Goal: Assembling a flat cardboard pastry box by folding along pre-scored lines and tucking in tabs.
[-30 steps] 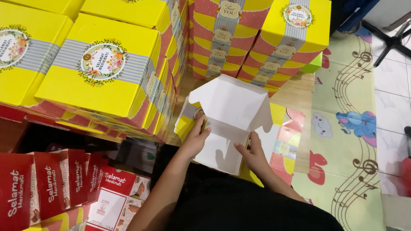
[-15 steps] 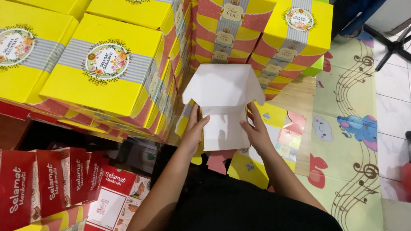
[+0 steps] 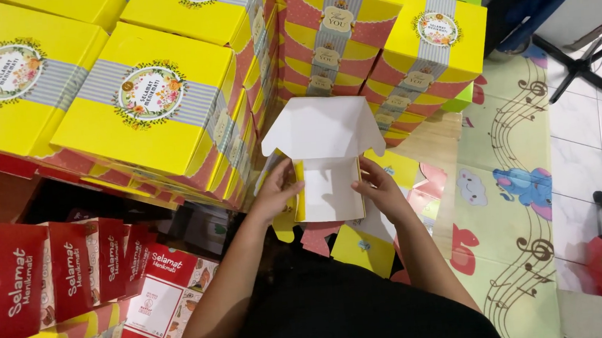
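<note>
Now both hands point(image 3: 330, 188) grasp the box point(image 3: 327, 171) seemingly lower, its walls folded up.

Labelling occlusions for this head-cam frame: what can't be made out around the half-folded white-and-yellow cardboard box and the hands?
- Head view: the half-folded white-and-yellow cardboard box shows only its white inside; its raised lid hides the far wall.
- Left hand and right hand: fingers curl behind the side walls, so the grip is unclear.
- Flat yellow cardboard blanks underneath: mostly covered by box and arms.
- Stacked red cardboard boxes: cut off by the left and bottom edges.
</note>
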